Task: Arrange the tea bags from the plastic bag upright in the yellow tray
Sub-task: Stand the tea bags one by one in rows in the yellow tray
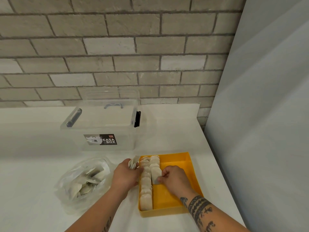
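We see the left hand (124, 174), its grip curled round a small sheaf of papery tea bags (133, 162), just beside the rectangular yellow plastic tray (168, 196) on the smooth white counter (33, 173). The right hand (173, 177) has its grip pinched on one pale square tea bag (156, 174) inside the tray, beside the upright row (145, 188) lining its left wall. The crinkled clear plastic bag (83, 183) lies to the left, holding more.

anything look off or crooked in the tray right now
Nothing spilled or damaged. In the yellow tray the left row of tea bags stands neatly; only the tea bag pinched by the right hand at the short second row's end leans, not yet set.
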Demonstrator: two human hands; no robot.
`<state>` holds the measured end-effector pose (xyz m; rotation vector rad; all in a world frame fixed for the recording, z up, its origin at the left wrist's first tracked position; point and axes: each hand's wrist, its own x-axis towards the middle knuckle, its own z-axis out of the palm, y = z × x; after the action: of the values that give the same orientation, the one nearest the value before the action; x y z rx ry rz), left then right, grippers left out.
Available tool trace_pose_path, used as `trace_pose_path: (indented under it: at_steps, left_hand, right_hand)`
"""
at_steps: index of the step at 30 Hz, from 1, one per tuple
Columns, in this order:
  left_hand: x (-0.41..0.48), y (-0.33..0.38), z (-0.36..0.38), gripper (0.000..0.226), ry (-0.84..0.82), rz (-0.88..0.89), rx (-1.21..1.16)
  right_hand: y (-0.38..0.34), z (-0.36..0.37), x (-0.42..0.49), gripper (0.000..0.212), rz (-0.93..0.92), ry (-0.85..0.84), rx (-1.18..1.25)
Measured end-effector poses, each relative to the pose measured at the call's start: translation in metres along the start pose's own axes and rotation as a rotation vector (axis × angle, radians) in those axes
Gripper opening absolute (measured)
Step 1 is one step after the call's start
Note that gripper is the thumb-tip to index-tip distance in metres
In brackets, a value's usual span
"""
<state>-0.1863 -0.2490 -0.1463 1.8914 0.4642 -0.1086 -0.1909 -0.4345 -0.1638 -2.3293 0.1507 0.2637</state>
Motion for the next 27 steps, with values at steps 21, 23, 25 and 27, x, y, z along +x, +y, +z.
trace_pose_path:
  at_steps: [21,23,25,27]
  left_hand:
    - [-0.019,0.041,-0.009,0.017,-0.161,-0.008,-0.404]
    - [-0.023,0.046,-0.009,0.019,-0.266,0.022,-0.424]
    - [-0.027,0.050,-0.008,0.021,-0.378,0.056,-0.406]
    - [-0.031,0.054,-0.007,0.019,-0.459,0.087,-0.368]
  right_hand:
    - [-0.027,-0.036,-0.002,0.005,-0.165,0.112,0.206]
    - [-0.043,-0.048,-0.004,0.010,-0.230,0.114,0.296]
    - [-0.058,-0.059,-0.007,0.019,-0.274,0.086,0.355]
    - [-0.070,-0.067,-0.010,0.018,-0.325,0.033,0.357]
